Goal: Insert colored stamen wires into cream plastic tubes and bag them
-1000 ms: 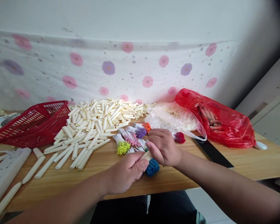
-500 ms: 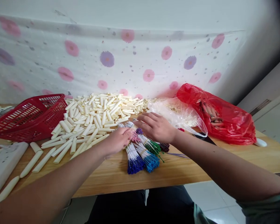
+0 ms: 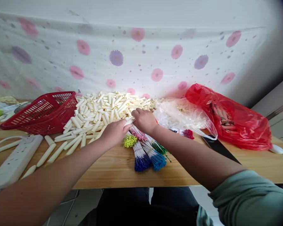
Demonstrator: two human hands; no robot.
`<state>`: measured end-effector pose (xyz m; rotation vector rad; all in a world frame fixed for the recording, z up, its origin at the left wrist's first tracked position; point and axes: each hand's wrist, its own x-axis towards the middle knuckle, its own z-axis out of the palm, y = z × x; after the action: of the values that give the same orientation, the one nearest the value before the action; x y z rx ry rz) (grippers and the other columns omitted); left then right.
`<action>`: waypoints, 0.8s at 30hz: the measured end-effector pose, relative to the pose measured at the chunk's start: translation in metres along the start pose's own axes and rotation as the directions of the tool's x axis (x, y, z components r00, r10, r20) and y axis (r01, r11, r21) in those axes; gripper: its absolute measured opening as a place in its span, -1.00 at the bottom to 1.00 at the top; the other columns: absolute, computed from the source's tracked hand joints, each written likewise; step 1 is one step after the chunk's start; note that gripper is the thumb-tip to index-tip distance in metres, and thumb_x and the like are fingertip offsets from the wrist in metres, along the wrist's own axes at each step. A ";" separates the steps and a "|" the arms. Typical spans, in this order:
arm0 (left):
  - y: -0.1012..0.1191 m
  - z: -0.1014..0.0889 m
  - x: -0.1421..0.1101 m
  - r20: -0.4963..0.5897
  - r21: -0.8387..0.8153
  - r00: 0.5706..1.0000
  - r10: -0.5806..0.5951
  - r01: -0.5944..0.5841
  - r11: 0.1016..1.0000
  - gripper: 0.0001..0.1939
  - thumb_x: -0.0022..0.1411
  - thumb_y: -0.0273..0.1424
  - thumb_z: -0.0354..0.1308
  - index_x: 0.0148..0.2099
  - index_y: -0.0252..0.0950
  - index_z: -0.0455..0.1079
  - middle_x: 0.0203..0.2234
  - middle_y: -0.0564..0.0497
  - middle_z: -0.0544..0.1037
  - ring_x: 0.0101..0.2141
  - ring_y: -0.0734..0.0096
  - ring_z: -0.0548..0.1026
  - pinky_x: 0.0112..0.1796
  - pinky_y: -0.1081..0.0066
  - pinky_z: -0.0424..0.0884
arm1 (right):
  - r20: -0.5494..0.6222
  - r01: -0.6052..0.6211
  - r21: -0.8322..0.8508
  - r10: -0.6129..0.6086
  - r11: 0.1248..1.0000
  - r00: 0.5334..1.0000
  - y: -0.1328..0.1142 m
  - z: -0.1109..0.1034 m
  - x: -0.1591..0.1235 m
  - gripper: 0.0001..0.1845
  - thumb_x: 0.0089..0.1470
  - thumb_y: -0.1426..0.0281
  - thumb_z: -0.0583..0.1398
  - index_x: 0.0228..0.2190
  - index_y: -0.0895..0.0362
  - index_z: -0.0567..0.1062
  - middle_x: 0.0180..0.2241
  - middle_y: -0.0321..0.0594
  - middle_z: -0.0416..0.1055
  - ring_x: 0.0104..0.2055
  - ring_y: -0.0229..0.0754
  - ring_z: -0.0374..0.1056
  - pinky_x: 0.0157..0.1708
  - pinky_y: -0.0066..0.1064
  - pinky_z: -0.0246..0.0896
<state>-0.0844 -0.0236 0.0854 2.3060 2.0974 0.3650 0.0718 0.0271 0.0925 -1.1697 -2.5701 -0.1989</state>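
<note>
My left hand (image 3: 116, 131) is closed, thumb and fingers pinched around a small pale piece (image 3: 129, 120) with whitish ends. My right hand (image 3: 143, 121) meets it there with curled fingers; whatever is inside its fingertips is hidden. Below and right of the hands lie bundles of thin white stems with coloured tips: lime green (image 3: 130, 139), dark blue (image 3: 141, 159), light blue (image 3: 157, 159), pink (image 3: 138, 134) and green (image 3: 159, 147). The right forearm partly covers some of them. Behind the hands spreads a heap of cream tubes (image 3: 103, 106).
A red plastic basket (image 3: 49, 121) and a white power strip (image 3: 15, 161) are on the left. To the right lie a clear plastic bag (image 3: 186, 114), a red-tipped bundle (image 3: 187, 134), a dark flat object (image 3: 220, 149) and a red bag (image 3: 245, 127) holding pale tubes.
The view has shifted, so the table's things appear farther right. My right hand has moved left and its fingers have curled in. The lime and red-tipped bundles show more fully now.
</note>
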 end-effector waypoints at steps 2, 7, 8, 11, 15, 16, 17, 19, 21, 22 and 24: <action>-0.014 0.014 -0.006 0.026 -0.142 0.996 -0.086 0.089 0.986 -0.60 0.23 -0.09 -0.10 -0.27 -0.26 0.41 -0.40 -0.08 0.56 -0.34 0.18 0.49 -0.42 0.42 0.21 | 0.055 -0.046 0.057 0.043 0.997 0.998 -0.004 0.014 -0.004 -0.66 0.15 0.35 0.02 -0.06 0.19 0.37 -0.16 -0.05 0.44 -0.22 -0.10 0.36 -0.36 -0.38 0.11; -0.035 0.040 -0.011 0.068 -0.254 0.980 -0.189 0.200 0.946 -0.69 0.08 -0.13 0.08 -0.30 -0.25 0.46 -0.44 -0.05 0.57 -0.37 0.20 0.49 -0.41 0.42 0.22 | 0.265 -0.135 0.135 0.096 0.982 0.960 -0.006 0.035 -0.003 -0.78 0.09 0.35 0.09 -0.27 0.10 0.51 -0.31 -0.21 0.53 -0.31 -0.21 0.41 -0.41 -0.49 0.12; -0.037 0.043 -0.009 0.050 -0.279 0.979 -0.200 0.206 0.938 -0.68 0.11 -0.14 0.06 -0.25 -0.26 0.46 -0.39 -0.07 0.58 -0.34 0.19 0.50 -0.39 0.42 0.24 | 0.299 -0.154 0.136 0.107 0.979 0.948 -0.006 0.038 -0.002 -0.78 0.08 0.36 0.10 -0.29 0.09 0.53 -0.33 -0.22 0.54 -0.32 -0.22 0.42 -0.42 -0.50 0.13; -0.039 0.053 -0.001 0.021 -0.372 0.975 -0.220 0.212 0.904 -0.64 0.19 -0.16 -0.02 -0.13 -0.28 0.42 -0.33 -0.08 0.58 -0.36 0.26 0.51 -0.39 0.42 0.28 | 0.389 -0.195 0.117 0.135 0.974 0.911 -0.010 0.045 0.002 -0.81 0.03 0.36 0.14 -0.39 0.07 0.57 -0.36 -0.23 0.55 -0.34 -0.22 0.44 -0.42 -0.51 0.16; -0.033 0.067 0.006 0.078 -0.481 0.977 -0.198 0.211 0.851 -0.71 0.18 -0.27 0.03 -0.12 -0.29 0.41 -0.48 0.02 0.56 -0.58 0.41 0.45 -0.50 0.47 0.28 | 0.425 -0.234 0.039 0.196 0.971 0.884 -0.021 0.051 0.003 -0.79 0.00 0.35 0.15 -0.35 0.10 0.57 -0.29 -0.11 0.54 -0.26 -0.08 0.46 -0.37 -0.40 0.25; -0.031 0.070 0.006 0.090 -0.502 0.978 -0.188 0.207 0.840 -0.72 0.17 -0.28 0.06 -0.12 -0.28 0.42 -0.51 0.03 0.56 -0.58 0.41 0.45 -0.51 0.47 0.29 | 0.423 -0.235 0.022 0.204 0.972 0.883 -0.023 0.053 0.004 -0.78 0.01 0.36 0.14 -0.32 0.11 0.56 -0.26 -0.08 0.54 -0.23 -0.05 0.46 -0.35 -0.37 0.27; -0.029 0.072 0.006 0.098 -0.521 0.979 -0.177 0.202 0.829 -0.73 0.15 -0.28 0.08 -0.14 -0.28 0.44 -0.53 0.04 0.55 -0.57 0.40 0.45 -0.50 0.47 0.30 | 0.421 -0.232 0.007 0.208 0.973 0.883 -0.025 0.053 0.004 -0.76 0.02 0.36 0.13 -0.29 0.12 0.56 -0.24 -0.05 0.53 -0.20 -0.03 0.46 -0.33 -0.34 0.28; -0.027 0.075 0.004 0.106 -0.554 0.982 -0.158 0.190 0.810 -0.74 0.14 -0.28 0.11 -0.16 -0.28 0.47 -0.53 0.02 0.56 -0.53 0.36 0.47 -0.47 0.45 0.32 | 0.424 -0.218 -0.013 0.203 0.976 0.883 -0.027 0.054 0.006 -0.73 0.04 0.32 0.12 -0.26 0.14 0.55 -0.21 0.00 0.52 -0.17 0.00 0.45 -0.31 -0.32 0.30; -0.025 0.076 0.003 0.110 -0.582 0.983 -0.149 0.185 0.792 -0.74 0.14 -0.29 0.11 -0.16 -0.28 0.48 -0.52 0.00 0.57 -0.48 0.31 0.50 -0.45 0.43 0.34 | 0.432 -0.199 -0.026 0.191 0.980 0.881 -0.028 0.053 0.006 -0.69 0.06 0.27 0.11 -0.26 0.16 0.54 -0.21 0.02 0.52 -0.16 0.00 0.46 -0.29 -0.31 0.31; -0.025 0.076 0.003 0.112 -0.592 0.982 -0.150 0.187 0.784 -0.73 0.14 -0.30 0.11 -0.15 -0.29 0.48 -0.50 -0.02 0.58 -0.46 0.29 0.50 -0.44 0.43 0.35 | 0.434 -0.190 -0.032 0.185 0.981 0.882 -0.028 0.052 0.005 -0.68 0.08 0.25 0.10 -0.26 0.16 0.55 -0.22 0.03 0.52 -0.16 0.00 0.46 -0.29 -0.30 0.31; -0.026 0.078 0.003 0.113 -0.605 0.981 -0.158 0.194 0.772 -0.72 0.12 -0.32 0.13 -0.13 -0.29 0.48 -0.46 -0.04 0.60 -0.41 0.25 0.52 -0.42 0.42 0.36 | 0.432 -0.172 -0.045 0.174 0.984 0.885 -0.029 0.049 0.000 -0.69 0.10 0.28 0.07 -0.27 0.17 0.54 -0.22 0.04 0.52 -0.17 0.00 0.46 -0.28 -0.29 0.31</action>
<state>-0.0959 -0.0061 0.0062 1.7030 1.7784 0.8243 0.0391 0.0205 0.0469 -1.5919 -2.8091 0.1125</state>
